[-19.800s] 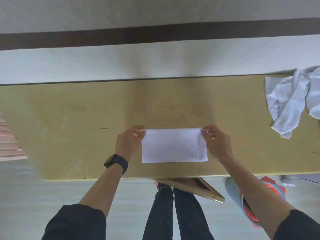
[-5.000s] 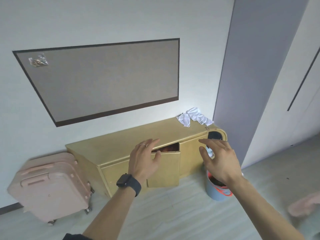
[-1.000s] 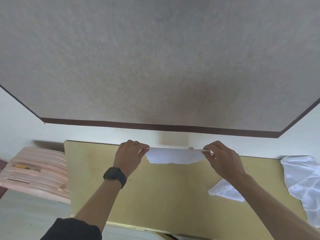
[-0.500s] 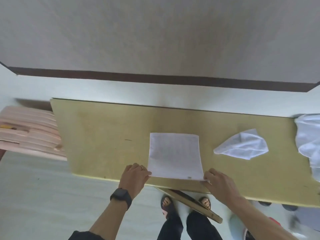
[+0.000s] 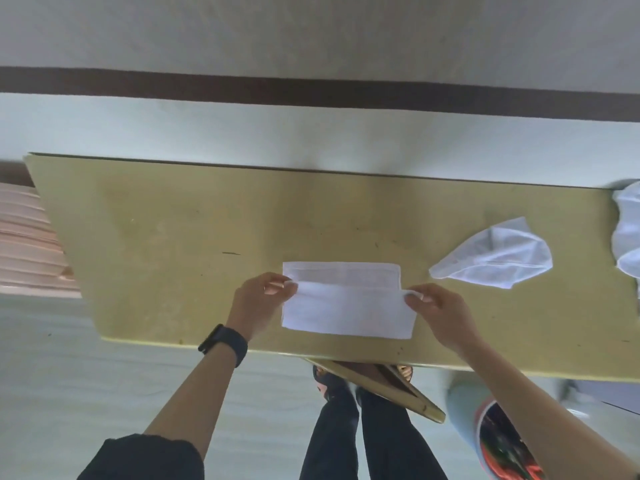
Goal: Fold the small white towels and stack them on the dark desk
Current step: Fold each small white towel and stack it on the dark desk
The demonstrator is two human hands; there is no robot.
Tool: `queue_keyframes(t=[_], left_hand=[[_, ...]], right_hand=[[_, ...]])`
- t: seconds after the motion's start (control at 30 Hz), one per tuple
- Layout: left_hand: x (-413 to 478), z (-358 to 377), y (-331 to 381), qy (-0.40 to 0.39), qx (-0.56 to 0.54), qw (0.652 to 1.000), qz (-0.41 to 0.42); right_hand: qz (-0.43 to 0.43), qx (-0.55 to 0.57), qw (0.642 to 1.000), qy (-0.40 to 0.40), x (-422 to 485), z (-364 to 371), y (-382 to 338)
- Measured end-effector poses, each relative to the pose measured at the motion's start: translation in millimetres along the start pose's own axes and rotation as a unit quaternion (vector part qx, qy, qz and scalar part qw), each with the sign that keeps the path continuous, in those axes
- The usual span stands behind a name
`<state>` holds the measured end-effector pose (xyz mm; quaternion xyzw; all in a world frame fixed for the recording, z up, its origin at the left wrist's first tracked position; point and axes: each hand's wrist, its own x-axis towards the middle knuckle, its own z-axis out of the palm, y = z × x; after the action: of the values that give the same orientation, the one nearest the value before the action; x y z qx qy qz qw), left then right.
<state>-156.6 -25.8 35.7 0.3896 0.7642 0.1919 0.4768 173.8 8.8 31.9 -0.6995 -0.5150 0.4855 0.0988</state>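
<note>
- Pale wall behind, yellowish flat wooden desk (image 5: pixel 173 254) with small white rectangular cloth towel (image 5: pixel 346 313) near its front edge
- Half a second back it lay flat; now near edge is brought over toward far edge, first fold nearly done
- Flap corners pinched: left hand (image 5: pixel 258 303) on left corner, right hand (image 5: pixel 440 313) on right corner

Soft, even light fills the head view with no hard glare; the white towel (image 5: pixel 346 311) looks slightly washed out, and only faint shadows lie on the yellow cabinet top (image 5: pixel 173 237). Wide-angle stretch splays the cabinet's side edges; the bucket (image 5: pixel 462 410) at lower right is smeared by blur; fine detail is soft throughout.
</note>
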Motion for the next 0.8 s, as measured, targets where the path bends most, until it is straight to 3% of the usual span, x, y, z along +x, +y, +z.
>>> queue_keyframes(t=[0.23, 0.8], left_hand=[[34.2, 12.7, -5.0, 0.067, -0.032, 0.997, -0.013], [55.9, 21.9, -15.8, 0.122, 0.004, 0.992, -0.033]], right_hand=[[0.041, 0.127, 0.99, 0.048, 43.9, 24.3, 4.4], [0.067, 0.086, 0.987, 0.12, 58.4, 35.9, -7.5]])
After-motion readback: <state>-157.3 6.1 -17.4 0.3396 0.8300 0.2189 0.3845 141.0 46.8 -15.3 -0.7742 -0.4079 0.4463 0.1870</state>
